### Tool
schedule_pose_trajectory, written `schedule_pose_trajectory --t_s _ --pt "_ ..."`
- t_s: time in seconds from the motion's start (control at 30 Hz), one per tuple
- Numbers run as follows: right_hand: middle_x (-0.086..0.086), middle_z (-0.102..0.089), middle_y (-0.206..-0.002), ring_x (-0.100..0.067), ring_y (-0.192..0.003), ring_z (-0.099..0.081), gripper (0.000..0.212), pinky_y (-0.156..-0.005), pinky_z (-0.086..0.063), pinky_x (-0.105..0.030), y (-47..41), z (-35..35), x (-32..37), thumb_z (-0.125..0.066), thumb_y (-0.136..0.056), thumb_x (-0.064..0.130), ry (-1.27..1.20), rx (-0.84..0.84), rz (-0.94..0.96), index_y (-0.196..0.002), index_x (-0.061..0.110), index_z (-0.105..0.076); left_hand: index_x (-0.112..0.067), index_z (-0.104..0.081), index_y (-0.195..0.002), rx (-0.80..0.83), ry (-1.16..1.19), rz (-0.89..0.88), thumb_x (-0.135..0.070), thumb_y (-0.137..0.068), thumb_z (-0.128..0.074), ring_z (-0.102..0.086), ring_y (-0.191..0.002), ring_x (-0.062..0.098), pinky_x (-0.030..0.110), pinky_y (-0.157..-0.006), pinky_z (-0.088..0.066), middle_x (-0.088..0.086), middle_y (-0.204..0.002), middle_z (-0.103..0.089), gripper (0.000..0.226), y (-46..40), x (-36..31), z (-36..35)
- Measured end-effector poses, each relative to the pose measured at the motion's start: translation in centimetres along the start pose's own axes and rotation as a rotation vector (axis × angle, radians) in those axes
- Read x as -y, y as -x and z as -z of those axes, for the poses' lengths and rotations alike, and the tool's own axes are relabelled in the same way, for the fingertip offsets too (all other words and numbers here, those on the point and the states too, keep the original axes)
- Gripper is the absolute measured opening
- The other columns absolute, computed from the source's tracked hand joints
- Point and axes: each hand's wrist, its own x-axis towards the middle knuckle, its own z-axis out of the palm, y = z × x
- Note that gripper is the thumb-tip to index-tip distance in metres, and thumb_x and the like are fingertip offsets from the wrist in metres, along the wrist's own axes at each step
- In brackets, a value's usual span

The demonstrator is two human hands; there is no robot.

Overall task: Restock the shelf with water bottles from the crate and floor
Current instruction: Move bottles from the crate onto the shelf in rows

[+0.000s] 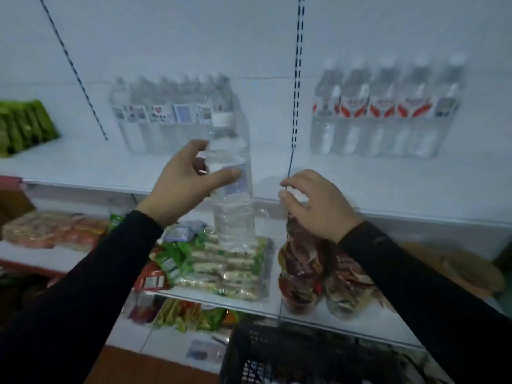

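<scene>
Left hand (181,187) has its grip wrapped round a clear water bottle (231,187), held upright in the air in front of the white shelf (388,173), level with its near edge. Right hand (313,203) is just right of it, fingers curled; can't tell if they're pinching anything. Two bottle rows (171,117) stand far back; black crate (304,356) sits nearest.

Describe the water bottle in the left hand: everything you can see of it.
The water bottle is clear ribbed plastic with a white cap and a pale bluish label, and looks full. It is upright, held in the air before the upper shelf, near the left-hand row of bottles. The left hand grips its middle, thumb across the label.
</scene>
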Motion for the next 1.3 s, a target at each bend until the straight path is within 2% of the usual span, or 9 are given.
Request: schedule_pose_trajectory --t_s 0.07,0.17,0.27,0.4,0.57,0.7,0.97,1.1,1.3 --pt "-0.002 -0.053 -0.132 -0.015 -0.122 -0.05 0.041 -0.096 -0.033 -0.019 -2.0 0.1 -1.3 -0.049 -0.1 0.042 0.083 0.118 -0.07 -0.132 0.019 -0.059 -0.031 -0.057 -0.114 -0.061 0.005 -0.016 -0.053 -0.064 -0.082 -0.07 -0.09 0.028 0.054 -0.077 -0.057 0.013 -0.102 -0.071 0.061 -2.1 -1.4 1.0" --pt "-0.006 -0.026 -0.16 -0.022 -0.147 -0.024 0.061 -0.116 -0.019 -0.031 -3.8 -0.1 -3.3 -0.036 -0.101 0.055 0.263 0.405 -0.176 -0.153 0.022 -0.034 -0.032 -0.057 -0.106 -0.163 0.038 -0.021 -0.052 -0.055 -0.084 -0.072 -0.087 0.025 0.051 -0.078 -0.059 0.007 -0.096 -0.073 0.061 -5.5 -2.0 1.3" --pt "-0.007 -0.01 -0.165 -0.025 -0.152 -0.009 0.069 -0.122 -0.009 -0.037 -4.6 -1.0 -4.8 -0.02 -0.099 0.063 0.414 0.556 -0.21 -0.158 0.026 -0.017 -0.034 -0.055 -0.099 -0.235 0.022 -0.015 -0.049 -0.055 -0.086 -0.07 -0.089 0.024 0.044 -0.077 -0.059 0.004 -0.093 -0.072 0.056 -8.8 -1.1 0.2" --pt "-0.004 -0.007 -0.166 -0.022 -0.152 -0.007 0.071 -0.123 -0.008 -0.04 -4.8 -1.2 -5.4 -0.014 -0.096 0.069 0.441 0.568 -0.176 -0.157 0.034 -0.008 -0.023 -0.054 -0.118 -0.331 -0.098 -0.027 -0.045 -0.068 -0.083 -0.063 -0.085 0.014 0.023 -0.066 -0.049 -0.006 -0.088 -0.064 0.062 -12.6 0.4 -2.1" --pt "-0.001 -0.007 -0.166 -0.02 -0.152 -0.005 0.087 -0.123 -0.006 -0.04 -4.3 -1.0 -5.5 -0.001 -0.079 0.082 0.393 0.557 -0.187 -0.156 0.041 -0.011 -0.018 -0.045 -0.135 -0.41 -0.124 0.029 -0.049 -0.071 -0.077 -0.061 -0.098 0.018 0.031 -0.084 -0.05 0.002 -0.104 -0.064 0.077 -16.8 1.9 -4.6" --pt "-0.001 -0.008 -0.166 -0.02 -0.152 -0.006 0.082 -0.123 -0.006 -0.038 -4.4 -0.9 -5.5 -0.005 -0.084 0.078 0.383 0.529 -0.168 -0.156 0.04 -0.012 -0.016 -0.038 -0.142 -0.462 -0.194 0.033 -0.047 -0.08 -0.072 -0.053 -0.092 0.014 0.025 -0.077 -0.037 -0.005 -0.101 -0.055 0.078 -18.1 2.2 -6.2" --pt "-0.002 -0.01 -0.166 -0.02 -0.152 -0.007 0.081 -0.123 -0.006 -0.039 -4.4 -0.9 -5.3 -0.006 -0.085 0.078 0.377 0.531 -0.173 -0.156 0.039 -0.013 -0.017 -0.021 -0.151 -0.425 -0.249 -0.001 -0.03 -0.084 -0.071 -0.055 -0.098 0.013 0.022 -0.077 -0.038 -0.004 -0.114 -0.056 0.085 -16.3 4.3 -7.4" --pt "-0.003 -0.01 -0.166 -0.021 -0.152 -0.007 0.099 -0.123 -0.007 -0.04 -4.3 -0.7 -5.0 0.007 -0.069 0.082 0.352 0.52 -0.176 -0.156 0.038 -0.014 -0.016 -0.017 -0.152 -0.377 -0.351 0.048 -0.022 -0.086 -0.066 -0.053 -0.115 0.031 0.031 -0.088 -0.042 0.013 -0.131 -0.051 0.082 -14.6 6.1 -8.2" --pt "-0.003 -0.01 -0.166 -0.022 -0.151 -0.006 0.087 -0.123 -0.006 -0.041 -4.4 -0.7 -4.8 -0.001 -0.08 0.078 0.35 0.519 -0.17 -0.156 0.037 -0.015 -0.013 -0.017 -0.152 -0.418 -0.41 0.101 -0.022 -0.091 -0.063 -0.055 -0.108 0.036 0.03 -0.082 -0.04 0.018 -0.133 -0.041 0.077 -15.4 6.5 -9.7"
